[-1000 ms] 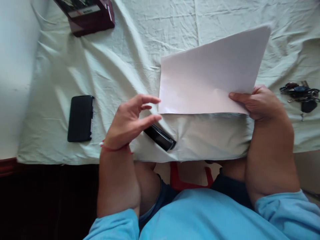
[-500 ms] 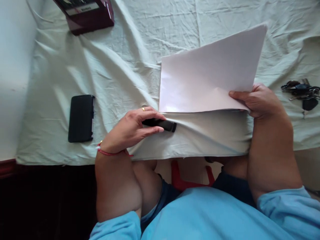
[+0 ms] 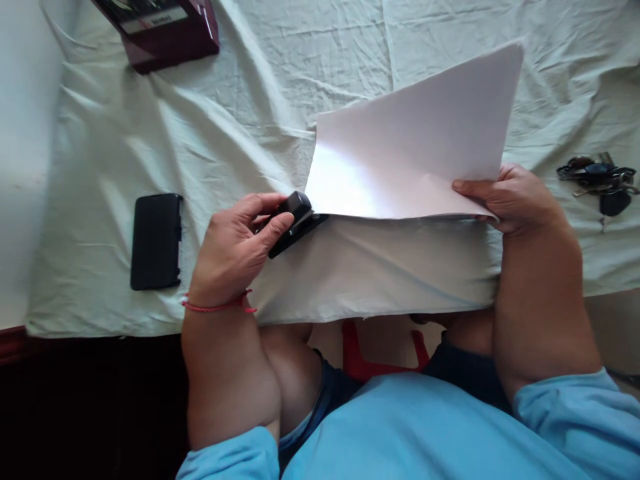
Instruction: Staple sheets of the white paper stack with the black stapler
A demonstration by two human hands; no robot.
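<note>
1. Head view, left hand [image 3: 235, 247]: it is closed around the stapler [image 3: 299, 207], thumb on the near side and fingers over the far side. This grip probably lets one hand both aim the stapler and press it.
2. Head view, stapler: its two arms stand apart, and the front points at the near left corner of the paper [image 3: 410, 147]. The lower arm's tip reaches that corner; I cannot tell how far the corner sits between the arms. The slant seems to suit a corner approach.
3. Head view, right hand [image 3: 523, 200]: it pinches the paper at the near right corner, thumb flat on top, the other fingers mostly hidden beneath. Holding there likely keeps the sheets together and leaves the opposite corner free.
4. Head view, paper: it lies above the cloth [image 3: 390, 267], its near edge slightly bowed beside the right hand, presumably from the pinch.
5. Head view, around: a black case [image 3: 156, 241] lies left of the left hand, keys [image 3: 597, 177] right of the right hand, and a maroon box [image 3: 170, 53] at the far left, all well apart from the paper.
</note>
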